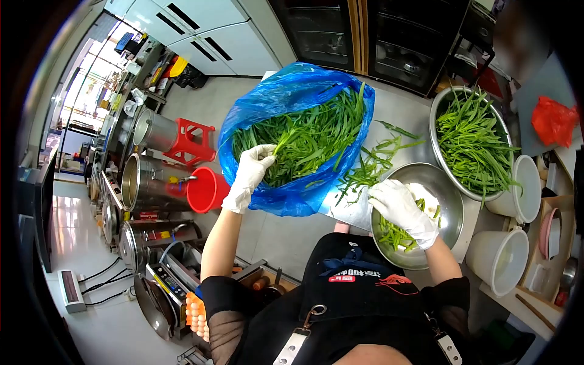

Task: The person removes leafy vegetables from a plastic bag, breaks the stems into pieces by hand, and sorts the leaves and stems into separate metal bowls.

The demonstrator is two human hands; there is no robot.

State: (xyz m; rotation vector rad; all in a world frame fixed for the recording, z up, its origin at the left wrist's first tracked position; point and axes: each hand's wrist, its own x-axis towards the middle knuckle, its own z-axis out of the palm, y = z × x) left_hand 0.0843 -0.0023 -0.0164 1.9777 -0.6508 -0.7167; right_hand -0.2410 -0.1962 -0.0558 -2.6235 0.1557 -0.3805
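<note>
My left hand, in a white glove, pinches a stalk of leafy greens at the left side of an open blue plastic bag. Long, narrow-leaved greens, resembling water spinach, fill the bag. Over a steel bowl is my right hand, also gloved, with its fingers curled together; whatever they hold is hidden. Short green stem pieces lie in that bowl beneath the hand. Loose leaves are scattered on the metal table between bag and bowl.
A larger steel basin heaped with greens stands at the right. White buckets are beside it. On the left are a red bucket, a red stool and large steel pots. Dark glass-fronted cabinets stand behind.
</note>
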